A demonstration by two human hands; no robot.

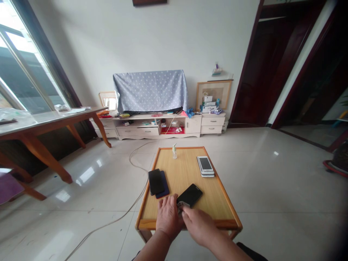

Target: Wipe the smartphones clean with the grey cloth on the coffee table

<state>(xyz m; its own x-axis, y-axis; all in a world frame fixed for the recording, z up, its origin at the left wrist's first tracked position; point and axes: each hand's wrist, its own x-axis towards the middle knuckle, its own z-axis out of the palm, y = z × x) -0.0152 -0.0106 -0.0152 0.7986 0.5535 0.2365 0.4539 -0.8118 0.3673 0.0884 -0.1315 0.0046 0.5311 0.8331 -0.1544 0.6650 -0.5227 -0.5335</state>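
Note:
A black smartphone [191,195] lies at a slant near the front of a small wooden table [181,163]. My left hand [168,215] is at its lower left corner, fingers bent and gripping that edge; its thumb is hidden. Pinched in my right hand [199,224] is a small grey cloth [184,205], pressed on the phone's lower end. To the left, a black phone [157,181] partly covers a dark blue one [164,185]. A stack of white phones [206,165] sits by the right edge. Farther back stands a small clear pump bottle [174,153] with a light green top.
A pale cable [108,222] runs over the tiled floor, left of the table. Beyond is a low white cabinet [193,127] with a spotted blue cloth [150,90] draped over something large. A bigger table [54,119] stands by the window at left.

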